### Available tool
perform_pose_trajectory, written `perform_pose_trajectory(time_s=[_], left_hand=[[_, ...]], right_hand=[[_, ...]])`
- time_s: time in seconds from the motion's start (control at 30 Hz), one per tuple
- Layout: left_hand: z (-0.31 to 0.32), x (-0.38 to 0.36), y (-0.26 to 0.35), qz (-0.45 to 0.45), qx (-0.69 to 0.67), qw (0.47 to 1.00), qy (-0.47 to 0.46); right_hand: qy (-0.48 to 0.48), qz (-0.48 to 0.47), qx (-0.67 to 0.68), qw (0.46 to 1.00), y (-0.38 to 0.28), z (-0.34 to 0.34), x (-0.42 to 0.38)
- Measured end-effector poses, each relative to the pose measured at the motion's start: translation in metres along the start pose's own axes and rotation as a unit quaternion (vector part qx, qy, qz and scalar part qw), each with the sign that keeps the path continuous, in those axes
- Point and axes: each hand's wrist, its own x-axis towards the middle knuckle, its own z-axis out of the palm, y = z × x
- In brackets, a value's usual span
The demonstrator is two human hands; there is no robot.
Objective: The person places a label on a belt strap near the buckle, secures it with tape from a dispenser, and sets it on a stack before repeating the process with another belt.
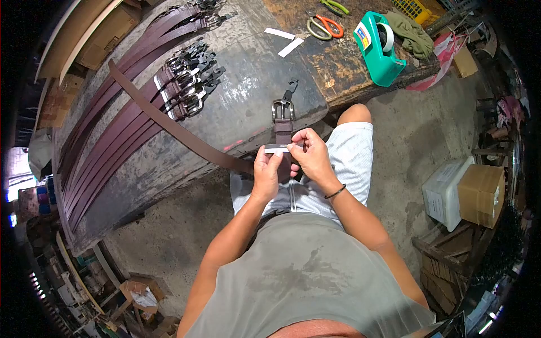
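A brown belt (283, 128) lies at the table's near edge, its metal buckle (282, 110) pointing away from me and a black plastic hanger hook (290, 90) beyond it. Across the strap runs a narrow white strip (273, 150) with a dark band along its upper side. My left hand (267, 173) pinches the strip's left end between thumb and finger. At the other end, the thumb and forefinger of my right hand (313, 160) are closed on it. Part of the belt below is hidden by my hands.
Several brown belts (107, 152) with buckles (186, 81) lie bundled on the left, one strap (180, 132) crossing them toward my lap. Two loose white strips (291, 47), orange-handled scissors (327, 27), green-handled pliers (336, 7) and a green tape dispenser (376, 53) rest at the back.
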Motion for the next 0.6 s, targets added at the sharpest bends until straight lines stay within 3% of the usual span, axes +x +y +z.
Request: perform_pose_trajectory(time_s=[0.07,0.4,0.47,0.6], left_hand=[[-0.001,-0.001,0.001,-0.006,-0.076,0.997,-0.018],[-0.001,0.0,0.002,-0.009,-0.016,1.0,0.001],[0.0,0.0,0.005,-0.002,-0.007,1.0,-0.004],[0.002,-0.002,0.008,0.003,-0.005,1.0,-0.004]], right_hand=[[0.003,-0.007,0.005,1.0,0.0,0.001,0.0],[-0.027,0.017,0.034,0.999,0.009,-0.003,0.004],[-0.01,-0.084,0.019,0.996,0.027,-0.003,0.011],[-0.031,-0.029,0.047,0.998,0.008,-0.007,0.004]])
